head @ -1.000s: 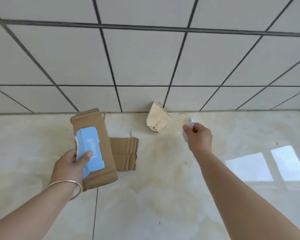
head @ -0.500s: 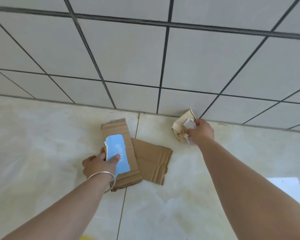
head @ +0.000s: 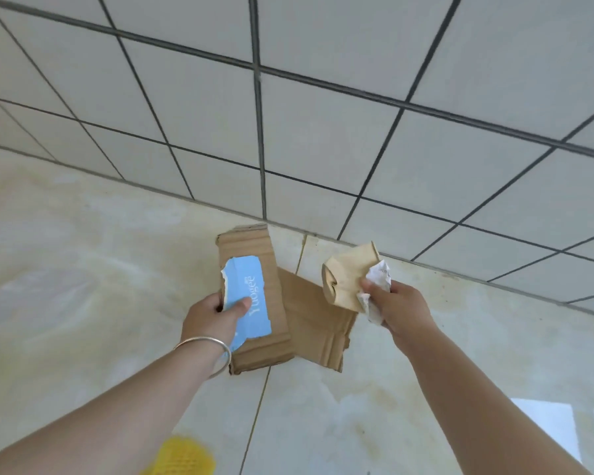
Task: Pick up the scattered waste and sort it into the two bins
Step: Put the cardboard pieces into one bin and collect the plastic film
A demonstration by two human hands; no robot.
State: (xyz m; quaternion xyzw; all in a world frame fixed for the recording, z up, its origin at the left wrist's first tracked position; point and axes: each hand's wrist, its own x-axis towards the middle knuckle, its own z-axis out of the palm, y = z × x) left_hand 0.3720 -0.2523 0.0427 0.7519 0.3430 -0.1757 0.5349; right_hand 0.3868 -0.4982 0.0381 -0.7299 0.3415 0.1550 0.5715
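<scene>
My left hand (head: 215, 315) grips a long brown cardboard strip (head: 259, 303) together with a torn blue paper piece (head: 249, 298) pressed on top by the thumb. My right hand (head: 400, 308) holds a crushed tan paper cup (head: 347, 274) and a crumpled white paper wad (head: 378, 279), lifted off the floor. A second flat corrugated cardboard piece (head: 314, 323) lies on the floor between my hands, partly hidden under the strip. No bins are in view.
A grey tiled wall (head: 323, 114) meets the glossy beige floor (head: 83, 269) just beyond the waste. A blurred yellow object (head: 184, 455) shows at the bottom edge. Window light reflects on the floor at lower right (head: 556, 430).
My right hand reached the tan cup by the wall, closed on it along with the white wad, and lifted it. The left hand kept its cardboard and blue paper.
</scene>
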